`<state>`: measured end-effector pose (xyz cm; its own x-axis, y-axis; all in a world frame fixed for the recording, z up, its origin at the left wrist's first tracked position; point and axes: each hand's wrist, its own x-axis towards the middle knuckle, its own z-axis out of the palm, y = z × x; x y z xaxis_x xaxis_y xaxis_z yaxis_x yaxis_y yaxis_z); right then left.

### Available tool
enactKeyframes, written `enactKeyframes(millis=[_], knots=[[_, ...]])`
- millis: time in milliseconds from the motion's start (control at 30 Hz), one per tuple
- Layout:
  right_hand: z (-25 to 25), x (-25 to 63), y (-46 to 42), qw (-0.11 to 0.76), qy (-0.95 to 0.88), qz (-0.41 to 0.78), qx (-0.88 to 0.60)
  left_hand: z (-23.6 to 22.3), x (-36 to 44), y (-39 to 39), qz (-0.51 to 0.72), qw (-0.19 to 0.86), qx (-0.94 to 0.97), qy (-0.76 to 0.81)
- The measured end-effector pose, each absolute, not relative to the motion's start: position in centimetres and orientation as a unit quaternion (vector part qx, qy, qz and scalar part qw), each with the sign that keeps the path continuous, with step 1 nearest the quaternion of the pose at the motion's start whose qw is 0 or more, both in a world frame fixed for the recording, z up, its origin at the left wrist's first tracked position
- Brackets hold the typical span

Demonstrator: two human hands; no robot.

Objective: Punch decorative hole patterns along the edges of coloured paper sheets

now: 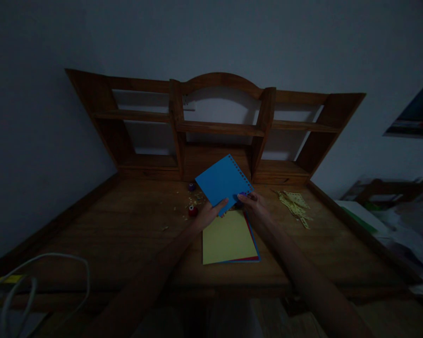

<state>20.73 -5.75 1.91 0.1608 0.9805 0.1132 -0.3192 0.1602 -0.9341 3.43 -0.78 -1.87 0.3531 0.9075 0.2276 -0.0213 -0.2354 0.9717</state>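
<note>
A blue sheet of paper (220, 180) is held up over the desk, with a row of punched holes along its right edge. My left hand (209, 213) grips its lower corner, thumb on top. My right hand (255, 203) is closed around a small dark purple paper punch (240, 199) at the lower end of the holes; the fingers partly hide it. Below the hands lies a stack of coloured paper, a yellow sheet (229, 239) on top and red and blue edges showing. A red punch (193, 211) and another dark purple punch (191, 187) stand to the left.
Small paper scraps (191, 202) are scattered around the punches. Punched yellow paper pieces (294, 206) lie at the right. A wooden shelf unit (220, 127) rises along the desk's back. A white cable (56, 255) loops over the front left.
</note>
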Motion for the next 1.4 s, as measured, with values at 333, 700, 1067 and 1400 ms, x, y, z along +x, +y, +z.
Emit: enactKeyframes(millis=[333, 700, 1067, 1400], knots=[[1.3, 21.0, -5.4, 0.645, -0.415, 0.494, -0.410, -2.0, 3.5, -0.7, 0.438, 0.529, 0.637, 0.350], [-0.4, 21.8, -4.0, 0.624, -0.446, 0.453, -0.453, -1.4, 3.4, -0.5, 0.479, 0.507, 0.608, 0.378], [0.1, 20.9, -4.8, 0.598, -0.470, 0.490, -0.427, -0.6, 3.1, -0.4, 0.528, 0.481, 0.573, 0.401], [0.5, 23.4, -3.5, 0.611, -0.348, 0.624, -0.341, -1.1, 3.0, 0.1, 0.551, 0.481, 0.539, 0.417]])
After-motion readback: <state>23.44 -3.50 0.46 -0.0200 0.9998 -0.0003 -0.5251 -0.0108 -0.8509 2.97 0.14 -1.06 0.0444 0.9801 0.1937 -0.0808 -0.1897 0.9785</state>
